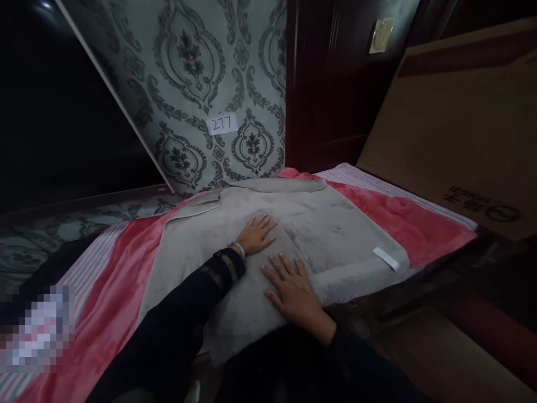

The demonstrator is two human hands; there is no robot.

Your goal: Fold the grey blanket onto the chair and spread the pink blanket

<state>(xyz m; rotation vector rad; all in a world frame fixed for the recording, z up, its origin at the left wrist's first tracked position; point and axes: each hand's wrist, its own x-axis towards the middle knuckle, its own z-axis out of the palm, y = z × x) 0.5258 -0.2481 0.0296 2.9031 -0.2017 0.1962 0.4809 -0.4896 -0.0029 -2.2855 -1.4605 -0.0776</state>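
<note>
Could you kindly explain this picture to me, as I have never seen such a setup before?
There is no machine here: a person works with two bare hands, and the single picture comes from a camera worn on the head, looking forward and down.

The left hand, with a bracelet at the wrist, and the right hand both lie palm down on a grey plush cloth. Neither holds anything.

That cloth has a white label near its right end and some folded-over edges at the back. It lies on a pink plush blanket, with striped fabric along the sides. Beyond are patterned wallpaper and, on the right, a cardboard box.
</note>
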